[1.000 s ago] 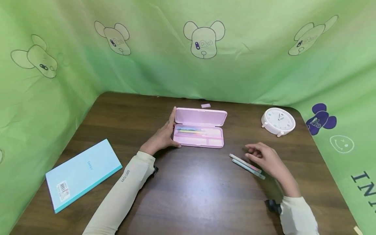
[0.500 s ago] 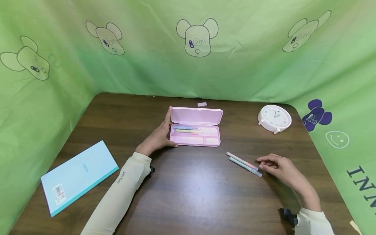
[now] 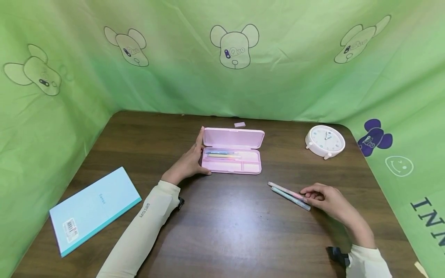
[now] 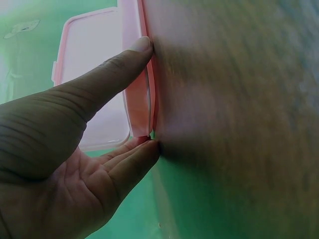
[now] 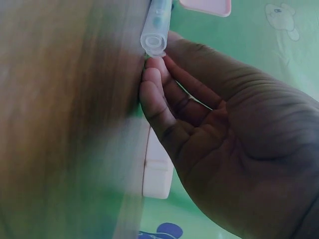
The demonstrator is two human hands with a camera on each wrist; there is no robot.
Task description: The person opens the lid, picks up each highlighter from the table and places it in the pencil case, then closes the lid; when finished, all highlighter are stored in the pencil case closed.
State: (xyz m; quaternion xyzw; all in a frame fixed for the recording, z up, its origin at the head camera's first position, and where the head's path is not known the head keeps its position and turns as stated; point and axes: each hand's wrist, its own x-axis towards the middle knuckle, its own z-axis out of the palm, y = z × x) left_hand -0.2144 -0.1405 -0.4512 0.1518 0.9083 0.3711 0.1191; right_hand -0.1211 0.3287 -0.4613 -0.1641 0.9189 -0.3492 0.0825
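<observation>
An open pink pencil case lies at the middle of the table, its lid raised at the back. Several pens lie in its rear compartment. My left hand holds its left end, thumb against the front edge and fingers round behind. To the right, a pink pen and a light blue pen lie side by side on the table. My right hand pinches the near end of the pink pen; its fingertips partly hide it. A clear pen end shows beside the thumb in the right wrist view.
A white alarm clock stands at the back right. A small pink eraser lies behind the case. On the left is a light blue notebook. Green printed cloth hangs round the brown table.
My right hand moves right and toward me along the pens, then slightly back left onto the pink pen's end. My left hand stays on the case. The head view shifts a little.
</observation>
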